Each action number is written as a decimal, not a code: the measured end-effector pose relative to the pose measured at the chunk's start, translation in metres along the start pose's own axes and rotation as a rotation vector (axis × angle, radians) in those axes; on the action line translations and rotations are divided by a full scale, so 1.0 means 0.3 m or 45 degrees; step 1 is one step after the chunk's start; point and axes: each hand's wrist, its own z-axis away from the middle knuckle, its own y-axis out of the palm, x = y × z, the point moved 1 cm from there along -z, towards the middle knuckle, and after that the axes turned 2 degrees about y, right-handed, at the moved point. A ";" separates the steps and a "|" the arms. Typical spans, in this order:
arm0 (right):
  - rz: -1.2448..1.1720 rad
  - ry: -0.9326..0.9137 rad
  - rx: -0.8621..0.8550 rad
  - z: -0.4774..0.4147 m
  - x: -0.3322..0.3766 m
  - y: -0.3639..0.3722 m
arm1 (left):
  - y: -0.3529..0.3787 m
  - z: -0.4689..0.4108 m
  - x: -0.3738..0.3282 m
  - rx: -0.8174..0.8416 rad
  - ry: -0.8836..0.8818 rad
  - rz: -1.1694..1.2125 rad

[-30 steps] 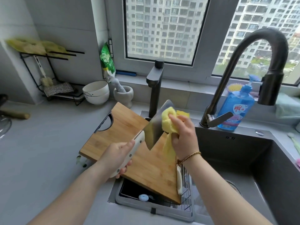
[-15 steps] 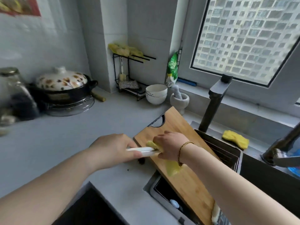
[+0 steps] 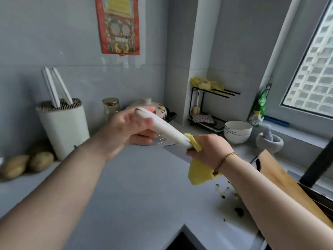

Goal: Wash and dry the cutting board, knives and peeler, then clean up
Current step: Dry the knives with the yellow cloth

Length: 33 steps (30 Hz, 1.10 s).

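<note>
Head view, knife (image 3: 167, 131): white handle, held in the air above the counter (image 3: 137, 192); blade blurred.
Left hand (image 3: 129, 130): fingers and thumb wrapped round the butt end of the handle.
Right hand (image 3: 210, 150): grips the yellow cloth (image 3: 200, 173) against the knife where handle meets blade.
Cutting board (image 3: 281, 177): wooden, far right, partly behind the right forearm.
Scraps (image 3: 238, 212): dark bits on the counter beside the board.
Knife block (image 3: 63, 130): white, at the back wall, left; two white handles stick out.
Bowls (image 3: 237, 131): white, stacked, near the window.
</note>
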 end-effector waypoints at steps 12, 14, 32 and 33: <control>-1.075 0.072 -0.027 -0.217 0.498 0.194 | -0.321 -0.032 0.011 -0.706 0.241 -0.132; -1.155 -0.003 -0.338 -0.218 0.530 0.234 | -0.390 -0.033 0.000 -0.844 0.234 -0.104; -0.301 -0.897 -0.726 -0.372 0.820 0.428 | -0.650 -0.048 -0.058 -1.406 0.212 0.229; -0.281 -0.888 -0.662 -0.373 0.812 0.449 | -0.663 -0.054 -0.065 -1.433 0.214 0.248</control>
